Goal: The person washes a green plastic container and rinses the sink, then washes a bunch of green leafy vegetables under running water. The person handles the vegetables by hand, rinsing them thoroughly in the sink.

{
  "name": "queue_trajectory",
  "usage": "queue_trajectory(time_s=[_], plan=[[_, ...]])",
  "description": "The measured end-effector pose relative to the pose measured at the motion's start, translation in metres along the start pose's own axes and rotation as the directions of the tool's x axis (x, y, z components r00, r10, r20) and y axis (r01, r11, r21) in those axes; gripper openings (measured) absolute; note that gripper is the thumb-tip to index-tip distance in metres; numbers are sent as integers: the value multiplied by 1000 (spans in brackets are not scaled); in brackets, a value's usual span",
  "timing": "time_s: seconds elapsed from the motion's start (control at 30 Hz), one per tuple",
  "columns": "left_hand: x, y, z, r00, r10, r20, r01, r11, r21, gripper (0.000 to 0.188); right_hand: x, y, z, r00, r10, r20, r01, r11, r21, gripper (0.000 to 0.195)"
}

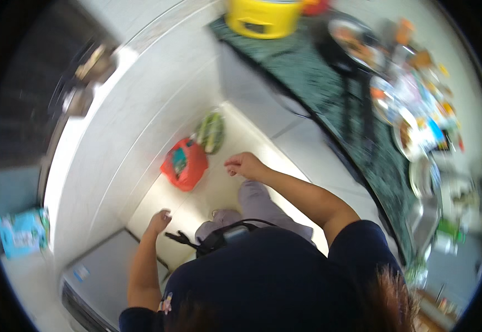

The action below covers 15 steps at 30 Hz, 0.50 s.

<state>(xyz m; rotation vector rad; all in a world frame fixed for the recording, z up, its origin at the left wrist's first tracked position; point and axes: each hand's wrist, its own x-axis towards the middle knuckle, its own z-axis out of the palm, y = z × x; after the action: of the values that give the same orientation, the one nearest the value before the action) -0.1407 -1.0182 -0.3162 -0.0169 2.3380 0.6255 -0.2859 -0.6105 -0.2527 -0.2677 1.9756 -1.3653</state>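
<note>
My right hand (245, 164) hangs over the pale floor in front of me, its fingers curled and nothing visible in them. Lower left, my left hand (160, 220) is loosely bent beside my body; whether anything lies in its fingers cannot be told. A red plastic bag (185, 164) with something green inside stands on the floor between the hands and the wall. Touching or close behind it, long green vegetables in a clear bag (211, 132) lie near the corner.
A green marble-patterned counter (307, 83) runs along the right, bearing a yellow container (263, 18), a black pan (351, 41), bowls and a metal tray (423, 224). A grey appliance (112, 269) stands lower left. A light blue packet (25, 233) lies at the far left.
</note>
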Motion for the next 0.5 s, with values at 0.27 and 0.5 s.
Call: queue_trajectory(time_s=[0.27, 0.5], plan=[[-54, 70, 39, 967, 152, 205, -92, 958, -273, 28, -345, 27, -11, 740, 201, -642, -316, 946, -69, 28], [-28, 161, 43, 905, 392, 166, -335, 896, -293, 18, -562, 79, 63, 189, 344, -920, -344, 900, 266, 34]])
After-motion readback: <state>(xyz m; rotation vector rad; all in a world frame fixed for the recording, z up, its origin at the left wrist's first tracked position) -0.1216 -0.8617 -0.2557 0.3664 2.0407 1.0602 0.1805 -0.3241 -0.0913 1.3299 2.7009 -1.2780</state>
